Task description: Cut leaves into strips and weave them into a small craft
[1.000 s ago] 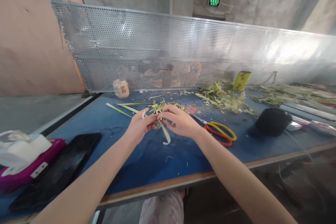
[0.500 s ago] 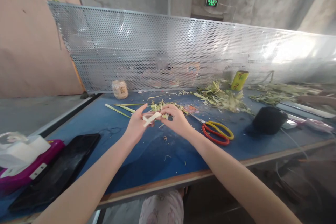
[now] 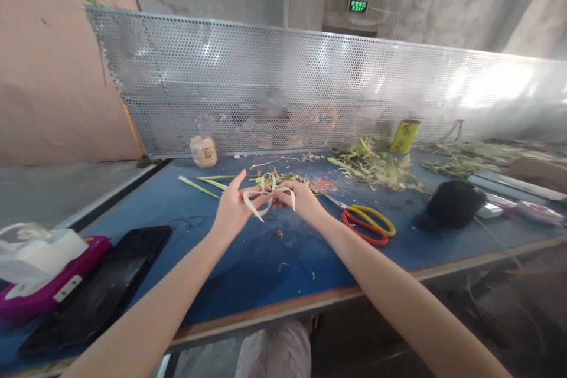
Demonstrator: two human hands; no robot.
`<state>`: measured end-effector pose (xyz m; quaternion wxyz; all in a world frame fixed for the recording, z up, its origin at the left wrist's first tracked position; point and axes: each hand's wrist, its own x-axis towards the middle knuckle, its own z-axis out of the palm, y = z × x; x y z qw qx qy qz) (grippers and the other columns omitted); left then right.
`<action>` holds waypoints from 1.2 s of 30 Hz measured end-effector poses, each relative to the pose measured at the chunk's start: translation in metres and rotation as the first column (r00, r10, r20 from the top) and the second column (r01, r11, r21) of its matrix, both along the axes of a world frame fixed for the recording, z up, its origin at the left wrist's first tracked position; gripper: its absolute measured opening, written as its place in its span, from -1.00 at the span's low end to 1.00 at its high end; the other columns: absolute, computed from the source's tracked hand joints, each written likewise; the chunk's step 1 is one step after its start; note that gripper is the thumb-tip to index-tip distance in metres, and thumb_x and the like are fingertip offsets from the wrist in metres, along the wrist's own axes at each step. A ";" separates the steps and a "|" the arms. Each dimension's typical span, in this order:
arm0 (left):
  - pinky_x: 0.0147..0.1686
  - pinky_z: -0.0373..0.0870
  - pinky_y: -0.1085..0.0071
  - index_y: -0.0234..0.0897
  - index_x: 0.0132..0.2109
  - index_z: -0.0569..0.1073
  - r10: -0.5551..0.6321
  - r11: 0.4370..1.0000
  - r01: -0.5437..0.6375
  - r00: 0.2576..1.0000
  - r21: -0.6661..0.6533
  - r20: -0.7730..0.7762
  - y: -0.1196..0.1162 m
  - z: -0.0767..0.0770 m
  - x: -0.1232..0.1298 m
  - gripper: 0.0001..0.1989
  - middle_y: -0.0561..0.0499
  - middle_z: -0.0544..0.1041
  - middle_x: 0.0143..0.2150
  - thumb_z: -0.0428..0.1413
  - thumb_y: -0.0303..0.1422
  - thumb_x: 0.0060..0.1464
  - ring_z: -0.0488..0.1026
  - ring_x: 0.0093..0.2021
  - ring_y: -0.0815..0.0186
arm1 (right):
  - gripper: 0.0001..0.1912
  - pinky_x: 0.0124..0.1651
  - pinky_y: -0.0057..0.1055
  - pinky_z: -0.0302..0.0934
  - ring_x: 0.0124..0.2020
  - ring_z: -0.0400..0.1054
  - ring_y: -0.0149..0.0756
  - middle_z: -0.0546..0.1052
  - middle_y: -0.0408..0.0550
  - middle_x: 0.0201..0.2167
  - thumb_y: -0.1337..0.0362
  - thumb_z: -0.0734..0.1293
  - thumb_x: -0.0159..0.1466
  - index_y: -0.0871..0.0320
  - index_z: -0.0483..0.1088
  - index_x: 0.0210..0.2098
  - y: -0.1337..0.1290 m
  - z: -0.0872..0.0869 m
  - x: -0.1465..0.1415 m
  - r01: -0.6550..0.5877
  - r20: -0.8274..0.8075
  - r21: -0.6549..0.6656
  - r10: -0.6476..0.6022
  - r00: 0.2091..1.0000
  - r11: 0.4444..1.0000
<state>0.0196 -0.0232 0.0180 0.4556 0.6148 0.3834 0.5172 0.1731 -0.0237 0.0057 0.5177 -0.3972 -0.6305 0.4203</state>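
Note:
Between my hands is a pale strip [image 3: 254, 208], curled into loops, with its loose ends hanging down. My left hand [image 3: 233, 204] pinches it from the left, thumb raised. From the other side my right hand [image 3: 301, 198] grips it, fingers closed. Behind the hands lies a heap of green-yellow plant scraps [image 3: 283, 177]. Long pale green strips [image 3: 197, 186] rest to the left of it. Red-and-yellow-handled scissors [image 3: 367, 223] lie to the right of my right hand, blades toward the scraps.
A black tablet-like slab [image 3: 100, 283] and a magenta box with white packets [image 3: 84, 266] occupy the left. Dried leaves [image 3: 376, 168], a yellow can [image 3: 404, 136] and a black spool-like object [image 3: 456, 204] sit right. A wrapped bundle [image 3: 204, 152] stands before the perforated metal screen [image 3: 221, 71].
The pale strip, a short flat piece across my fingers before, now shows as open loops with ends spread to both sides. My hands have stayed in nearly the same place.

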 end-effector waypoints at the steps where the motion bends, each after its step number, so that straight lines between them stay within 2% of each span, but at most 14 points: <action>1: -0.52 0.36 0.49 -0.36 0.23 -0.09 0.000 1.000 0.001 1.000 -0.009 0.023 0.000 0.000 0.000 -0.03 -0.19 0.50 -0.19 0.24 -0.45 -0.31 0.44 -0.39 0.30 | -0.83 -0.49 -0.53 0.11 -0.59 0.28 -0.48 0.42 -0.17 -0.63 0.22 0.30 0.04 0.22 0.32 -0.53 0.000 -0.001 -0.001 -0.021 -0.032 -0.019 0.020 0.999 1.000; 5: -0.46 0.39 0.48 -0.29 0.25 -0.34 0.030 0.998 -0.016 0.968 -0.057 0.249 -0.002 0.002 0.005 0.11 -0.13 0.51 -0.21 0.23 -0.53 -0.31 0.47 -0.38 0.33 | -0.77 -0.47 -0.53 0.12 -0.56 0.30 -0.49 0.45 -0.14 -0.57 0.16 0.35 -0.03 0.22 0.32 -0.52 -0.001 -0.001 -0.002 -0.100 -0.222 -0.134 0.069 0.973 0.986; 7: -0.48 0.39 0.50 -0.30 0.24 -0.39 0.052 0.996 -0.022 0.939 -0.091 0.341 -0.002 0.003 0.007 0.12 -0.11 0.52 -0.23 0.22 -0.57 -0.30 0.47 -0.40 0.35 | -0.75 -0.44 -0.52 0.14 -0.56 0.31 -0.49 0.46 -0.13 -0.55 0.17 0.37 -0.06 0.23 0.34 -0.50 -0.002 -0.001 -0.002 -0.136 -0.286 -0.177 0.081 0.955 0.975; 11: -0.43 0.41 0.46 -0.37 0.24 -0.28 0.037 0.986 0.028 0.922 -0.163 0.386 -0.004 0.002 0.010 0.06 -0.06 0.53 -0.36 0.21 -0.62 -0.30 0.47 -0.42 0.35 | -0.73 -0.42 -0.49 0.15 -0.56 0.31 -0.48 0.46 -0.11 -0.57 0.15 0.38 -0.08 0.23 0.36 -0.49 -0.004 0.001 -0.003 -0.182 -0.302 -0.195 0.118 0.946 0.964; 14: -0.41 0.42 0.44 -0.40 0.24 -0.21 0.045 0.983 0.023 0.931 -0.181 0.363 -0.004 0.000 0.009 0.04 -0.02 0.53 -0.41 0.23 -0.63 -0.33 0.45 -0.46 0.38 | -0.73 -0.43 -0.48 0.15 -0.58 0.28 -0.48 0.45 -0.11 -0.56 0.13 0.36 -0.04 0.23 0.36 -0.48 -0.005 0.002 -0.003 -0.170 -0.236 -0.180 0.125 0.964 0.969; 16: -0.45 0.40 0.49 -0.41 0.22 -0.12 0.060 0.982 0.004 0.941 -0.188 0.333 -0.003 0.000 0.007 -0.01 -0.05 0.53 -0.37 0.24 -0.60 -0.33 0.45 -0.47 0.40 | -0.75 -0.46 -0.48 0.13 -0.61 0.23 -0.49 0.43 -0.12 -0.57 0.12 0.33 0.00 0.22 0.36 -0.49 -0.005 0.003 -0.002 -0.088 -0.092 -0.107 0.078 0.993 0.990; 18: -0.50 0.38 0.52 -0.41 0.20 -0.04 0.062 0.981 -0.003 0.951 -0.192 0.303 -0.002 -0.001 0.005 -0.07 -0.07 0.53 -0.34 0.24 -0.56 -0.31 0.45 -0.47 0.40 | -0.78 -0.45 -0.48 0.10 -0.58 0.21 -0.46 0.41 -0.12 -0.57 0.15 0.31 0.02 0.22 0.37 -0.52 -0.004 0.003 0.000 0.049 0.094 0.067 -0.055 0.994 0.997; 21: -0.54 0.37 0.51 -0.41 0.19 0.01 0.042 0.984 0.005 0.964 -0.175 0.262 0.001 -0.002 0.004 -0.10 -0.06 0.52 -0.36 0.26 -0.51 -0.31 0.45 -0.49 0.38 | -0.83 -0.38 -0.47 0.11 -0.47 0.24 -0.41 0.40 -0.11 -0.54 0.21 0.30 0.05 0.21 0.38 -0.52 -0.003 0.003 0.003 0.194 0.234 0.310 -0.273 0.933 0.931; 23: -0.55 0.36 0.50 -0.40 0.19 0.02 0.031 0.988 0.004 0.974 -0.153 0.224 0.001 -0.002 0.004 -0.09 -0.04 0.52 -0.39 0.27 -0.49 -0.33 0.45 -0.49 0.36 | -0.84 -0.32 -0.46 0.12 -0.43 0.27 -0.39 0.42 -0.11 -0.50 0.23 0.26 0.10 0.21 0.37 -0.47 -0.003 0.003 0.004 0.176 0.254 0.346 -0.273 0.928 0.922; 26: -0.54 0.37 0.48 -0.40 0.19 0.03 0.010 0.992 0.010 0.987 -0.124 0.163 -0.001 -0.001 0.004 -0.08 -0.04 0.53 -0.40 0.27 -0.48 -0.35 0.45 -0.50 0.34 | -0.85 -0.27 -0.45 0.15 -0.40 0.31 -0.39 0.44 -0.11 -0.47 0.24 0.22 0.14 0.20 0.34 -0.45 -0.003 0.001 0.005 0.080 0.266 0.324 -0.173 0.948 0.943; 30: -0.57 0.35 0.48 -0.42 0.20 -0.01 -0.031 0.993 0.041 0.995 -0.110 0.092 -0.004 0.000 0.004 -0.05 -0.09 0.54 -0.36 0.26 -0.50 -0.36 0.43 -0.51 0.33 | -0.85 -0.36 -0.46 0.19 -0.50 0.31 -0.41 0.41 -0.15 -0.56 0.23 0.22 0.14 0.19 0.30 -0.46 -0.005 0.001 0.003 0.028 0.234 0.266 -0.092 0.968 0.964; 33: -0.58 0.36 0.47 -0.39 0.20 0.01 -0.027 0.993 0.038 0.995 -0.109 0.101 -0.002 -0.002 0.003 -0.06 -0.10 0.54 -0.33 0.26 -0.49 -0.36 0.42 -0.51 0.35 | -0.86 -0.41 -0.45 0.21 -0.56 0.30 -0.41 0.40 -0.16 -0.60 0.23 0.23 0.13 0.17 0.28 -0.48 -0.005 0.002 0.002 0.037 0.119 0.193 -0.061 0.991 0.980; 36: -0.57 0.36 0.47 -0.35 0.20 0.04 -0.005 0.996 0.015 0.993 -0.086 0.121 0.001 -0.004 0.002 -0.08 -0.11 0.53 -0.28 0.26 -0.46 -0.34 0.41 -0.53 0.38 | -0.86 -0.40 -0.39 0.26 -0.57 0.33 -0.39 0.40 -0.17 -0.63 0.22 0.27 0.10 0.15 0.25 -0.49 -0.004 0.001 0.001 -0.011 -0.105 0.036 0.015 0.994 0.999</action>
